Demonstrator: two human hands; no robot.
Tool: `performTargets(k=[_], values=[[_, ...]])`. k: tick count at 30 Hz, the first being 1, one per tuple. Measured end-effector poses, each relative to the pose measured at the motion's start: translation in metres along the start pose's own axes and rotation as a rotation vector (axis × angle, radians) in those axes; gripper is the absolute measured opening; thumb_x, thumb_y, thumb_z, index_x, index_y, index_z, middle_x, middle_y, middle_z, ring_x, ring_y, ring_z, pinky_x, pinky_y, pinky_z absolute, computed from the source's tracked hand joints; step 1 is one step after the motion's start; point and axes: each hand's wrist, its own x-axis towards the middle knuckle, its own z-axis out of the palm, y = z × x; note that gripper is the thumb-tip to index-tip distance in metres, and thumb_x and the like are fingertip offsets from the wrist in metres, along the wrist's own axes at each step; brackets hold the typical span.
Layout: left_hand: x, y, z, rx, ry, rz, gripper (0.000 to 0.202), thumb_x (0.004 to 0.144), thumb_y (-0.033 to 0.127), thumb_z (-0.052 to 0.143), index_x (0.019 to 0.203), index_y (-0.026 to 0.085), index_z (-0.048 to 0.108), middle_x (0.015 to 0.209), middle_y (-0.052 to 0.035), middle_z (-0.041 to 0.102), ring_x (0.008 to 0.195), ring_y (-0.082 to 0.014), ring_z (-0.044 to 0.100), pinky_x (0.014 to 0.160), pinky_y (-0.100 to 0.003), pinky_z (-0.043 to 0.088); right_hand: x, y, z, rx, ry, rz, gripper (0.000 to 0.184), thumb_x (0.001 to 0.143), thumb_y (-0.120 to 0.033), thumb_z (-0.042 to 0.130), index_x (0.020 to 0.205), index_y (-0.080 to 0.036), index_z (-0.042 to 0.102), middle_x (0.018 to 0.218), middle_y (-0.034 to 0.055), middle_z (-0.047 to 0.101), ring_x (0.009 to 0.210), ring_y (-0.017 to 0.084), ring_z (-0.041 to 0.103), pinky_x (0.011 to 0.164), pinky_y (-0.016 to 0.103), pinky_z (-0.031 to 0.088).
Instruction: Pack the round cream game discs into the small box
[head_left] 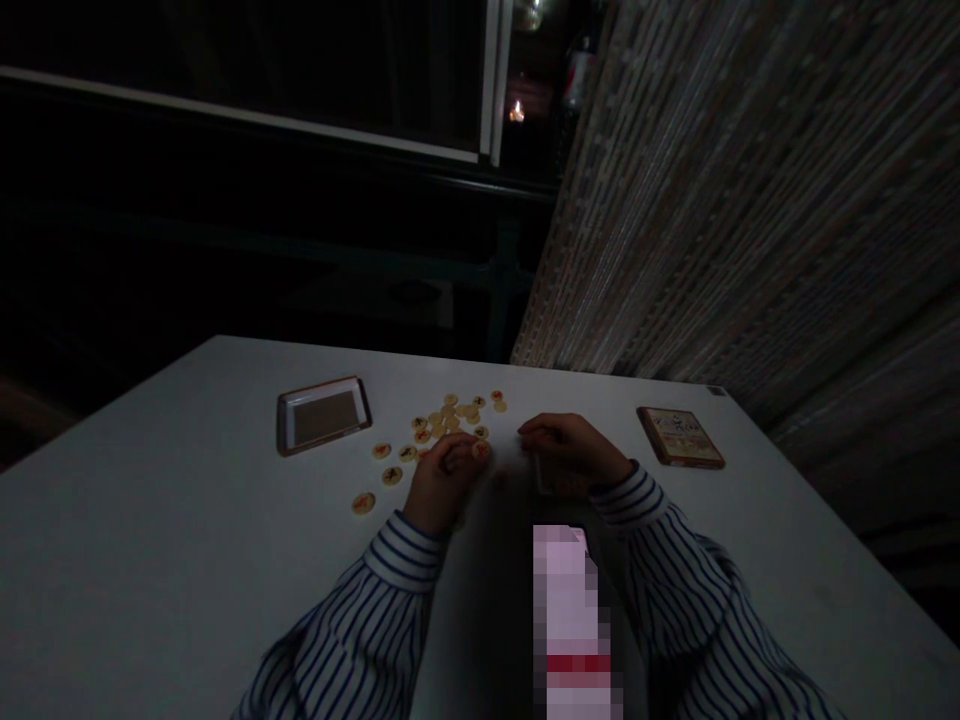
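Plainly round, red-marked disc [481, 451]

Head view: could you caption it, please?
Left hand holding a red-marked disc near scattered discs on a white table, in dim light.

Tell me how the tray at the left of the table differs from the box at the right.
The tray lies open side up, showing pale inner walls and a plain brownish floor; the box shows a printed face with dark lettering. The tray lies left of the round pieces, while the box lies to the right of the right hand. Both are roughly rectangular and rest on the white table.
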Motion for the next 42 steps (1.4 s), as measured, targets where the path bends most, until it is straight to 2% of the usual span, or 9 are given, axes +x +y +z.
performTargets(k=[3, 7, 10, 15, 24, 28, 33, 38, 42], values=[[-0.001, -0.001, 0.002, 0.002, -0.004, 0.001, 0.034, 0.058, 0.026, 0.069, 0.087, 0.015, 0.055, 0.072, -0.0002, 0.061, 0.066, -0.0092, 0.057, 0.061, -0.02, 0.044, -0.006, 0.004, -0.008, -0.067, 0.027, -0.033, 0.024, 0.074, -0.032, 0.054, 0.091, -0.016, 0.061, 0.086, 0.0054, 0.065, 0.08, 0.016, 0.059, 0.072, 0.028, 0.045], [-0.004, 0.003, 0.006, 0.09, -0.035, -0.003, 0.044, 0.062, 0.028, 0.065, 0.102, 0.015, 0.053, 0.06, 0.0046, 0.052, 0.047, -0.0045, 0.044, 0.043, -0.016, 0.033, -0.013, 0.008, -0.018, -0.112, 0.056, -0.046, 0.025, 0.076, -0.033, 0.052, 0.093, -0.017, 0.06, 0.085, 0.0049, 0.065, 0.08, 0.016, 0.059, 0.071, 0.028, 0.045], [-0.007, 0.011, 0.013, 0.17, -0.044, -0.048, 0.04, 0.062, 0.028, 0.065, 0.097, 0.013, 0.057, 0.05, 0.0068, 0.044, 0.042, -0.0036, 0.036, 0.039, -0.015, 0.027, -0.018, 0.008, -0.025, -0.145, 0.073, -0.048, 0.024, 0.076, -0.032, 0.051, 0.093, -0.017, 0.06, 0.085, 0.0048, 0.065, 0.078, 0.015, 0.059, 0.069, 0.027, 0.045], [-0.008, 0.018, 0.03, 0.133, -0.018, -0.087, 0.037, 0.057, 0.027, 0.066, 0.089, 0.013, 0.057, 0.052, 0.0058, 0.049, 0.043, -0.0043, 0.04, 0.04, -0.016, 0.03, -0.022, 0.012, -0.033, -0.215, 0.057, -0.075, 0.024, 0.077, -0.033, 0.05, 0.093, -0.018, 0.061, 0.085, 0.0043, 0.065, 0.076, 0.015, 0.059, 0.068, 0.026, 0.044], [-0.005, 0.007, 0.06, 0.146, -0.063, -0.058, 0.029, 0.061, 0.031, 0.065, 0.084, 0.014, 0.06, 0.061, 0.0022, 0.056, 0.053, -0.0075, 0.05, 0.049, -0.018, 0.039, -0.029, 0.011, -0.038, -0.403, -0.03, -0.132, 0.025, 0.08, -0.034, 0.048, 0.099, -0.021, 0.058, 0.084, 0.0032, 0.065, 0.074, 0.014, 0.059, 0.063, 0.024, 0.041], [-0.005, 0.002, 0.07, 0.161, -0.051, -0.104, 0.028, 0.063, 0.034, 0.063, 0.083, 0.014, 0.062, 0.067, -0.0011, 0.062, 0.059, -0.0105, 0.055, 0.054, -0.021, 0.044, -0.03, 0.007, -0.039, -0.505, -0.061, -0.144, 0.022, 0.082, -0.033, 0.044, 0.088, -0.02, 0.061, 0.077, 0.0022, 0.065, 0.065, 0.012, 0.057, 0.058, 0.022, 0.036], [-0.006, -0.007, 0.072, 0.177, -0.02, -0.134, 0.027, 0.066, 0.033, 0.06, 0.086, 0.015, 0.066, 0.074, -0.0033, 0.067, 0.066, -0.0137, 0.059, 0.061, -0.024, 0.048, -0.03, 0.008, -0.035, -0.567, -0.049, -0.161, 0.023, 0.084, -0.03, 0.042, 0.079, -0.019, 0.061, 0.071, 0.0023, 0.063, 0.06, 0.011, 0.054, 0.054, 0.022, 0.033], [-0.005, -0.013, 0.07, 0.16, -0.121, -0.102, 0.028, 0.072, 0.032, 0.055, 0.093, 0.016, 0.064, 0.087, -0.0033, 0.068, 0.077, -0.0138, 0.06, 0.068, -0.025, 0.048, -0.029, 0.012, -0.026, -0.519, -0.049, -0.168, 0.022, 0.083, -0.031, 0.044, 0.081, -0.018, 0.062, 0.072, 0.0035, 0.063, 0.062, 0.011, 0.055, 0.056, 0.022, 0.034], [-0.004, -0.017, 0.069, 0.14, -0.087, -0.118, 0.029, 0.069, 0.032, 0.058, 0.091, 0.014, 0.061, 0.079, -0.0035, 0.068, 0.069, -0.013, 0.06, 0.064, -0.024, 0.048, -0.028, 0.014, -0.025, -0.508, -0.074, -0.166, 0.022, 0.081, -0.034, 0.046, 0.088, -0.02, 0.061, 0.077, 0.003, 0.064, 0.066, 0.012, 0.057, 0.057, 0.023, 0.035]])
